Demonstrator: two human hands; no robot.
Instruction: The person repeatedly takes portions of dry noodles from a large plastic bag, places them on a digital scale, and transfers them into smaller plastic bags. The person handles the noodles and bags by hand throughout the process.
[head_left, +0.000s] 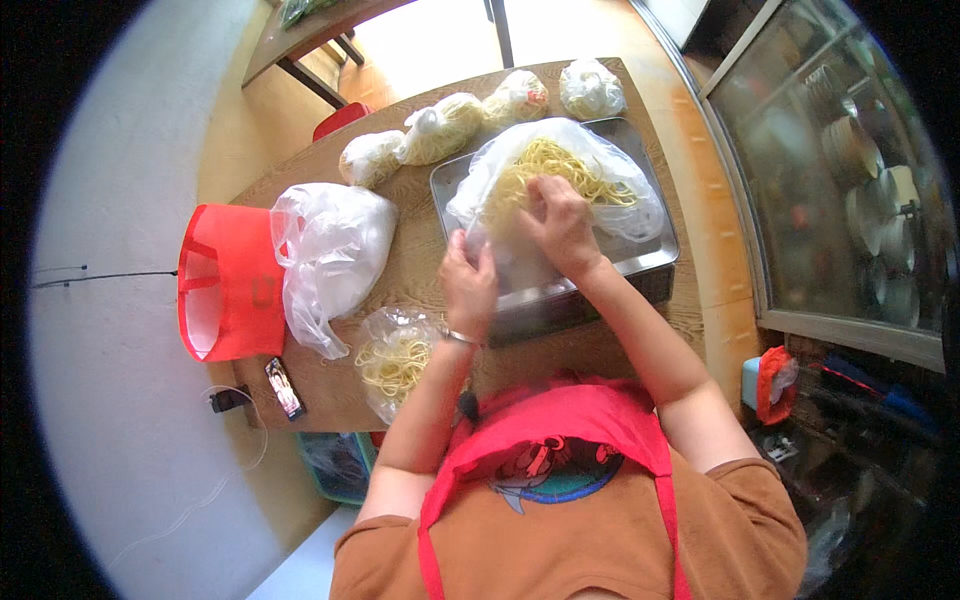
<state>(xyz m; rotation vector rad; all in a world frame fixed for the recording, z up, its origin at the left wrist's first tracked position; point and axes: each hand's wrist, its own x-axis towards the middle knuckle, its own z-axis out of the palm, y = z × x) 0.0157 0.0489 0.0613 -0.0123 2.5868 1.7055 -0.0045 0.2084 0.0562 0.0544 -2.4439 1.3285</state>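
My right hand (559, 221) reaches over a metal tray (667, 251), its fingers closed on yellow noodles (555, 161). The strands beside those fingers are blurred. The noodles lie in a large opened white plastic bag (630, 221) spread across the tray. My left hand (469, 289) is at the tray's near left edge, thumb and fingers raised, by a blurred patch of clear plastic. Whether it grips that plastic is not plain. Just left of my left forearm sits a clear bag of noodles (394, 364) on the wooden table (405, 259).
Several knotted bags of noodles (442, 127) line the table's far edge. At the left stand a red container (232, 281) and a white plastic bag (334, 255). A phone-like object (285, 388) lies near the left corner. A glass-fronted cabinet (832, 172) with dishes stands at right.
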